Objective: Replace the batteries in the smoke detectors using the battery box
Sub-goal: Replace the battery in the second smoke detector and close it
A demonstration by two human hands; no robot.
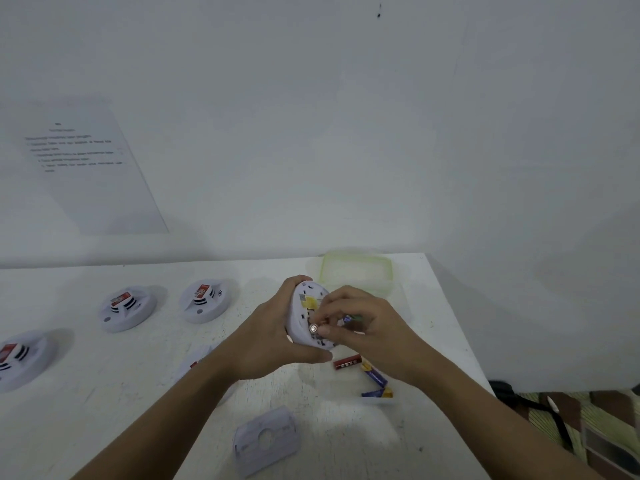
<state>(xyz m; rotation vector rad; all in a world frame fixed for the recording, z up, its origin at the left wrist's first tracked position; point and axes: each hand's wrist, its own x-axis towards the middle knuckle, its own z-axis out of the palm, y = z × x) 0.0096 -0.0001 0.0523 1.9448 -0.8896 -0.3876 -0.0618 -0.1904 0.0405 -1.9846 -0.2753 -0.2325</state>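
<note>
nearest the camera a grey cover [266,441] lies flat on the white table [104,427], well below the detector [304,315], which is held up over the table's middle. below and left of the detector, another unit [194,362] shows partly from under the left forearm. just below and right of the detector lie loose blue batteries [375,375], and a red battery [347,362] lies closest under it. the left hand [273,336] grips the detector from its left side, fingers curled over the top rim and thumb under it, so the unit stands on edge with its open back to the camera. the right hand [363,323] comes in from the right and pinches a battery [313,328] in its fingertips against that back, silver end toward the camera. just behind the detector sits a pale green box [356,271]; whether it is a box or only a lid is unclear. well left of the detector three spare detectors [126,308] rest face up in a row. farther back and left a printed sheet [86,164] hangs on the wall.
</note>
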